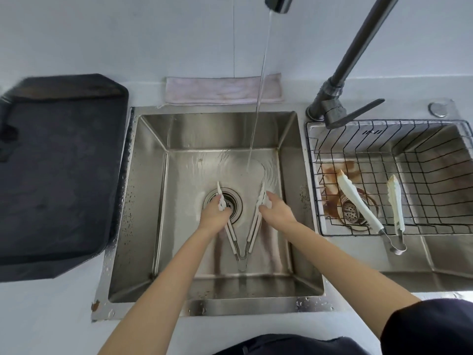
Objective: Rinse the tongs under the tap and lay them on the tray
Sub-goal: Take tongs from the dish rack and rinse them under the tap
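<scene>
White tongs (252, 228) with a metal hinge lie spread in a V on the floor of the left sink (220, 131), hinge toward me. My left hand (213, 213) grips the left arm over the drain. My right hand (277, 210) holds the right arm near its tip. Water (261, 85) runs from the tap spout (277, 3) and lands just beyond the right tip. The dark tray (58, 175) sits on the counter to the left of the sink.
A second pair of white tongs (363, 208) rests in a wire basket (435, 175) in the right sink, over brown stains. The tap's base and lever (340, 111) stand between the sinks. A folded pink cloth (222, 89) lies behind the left sink.
</scene>
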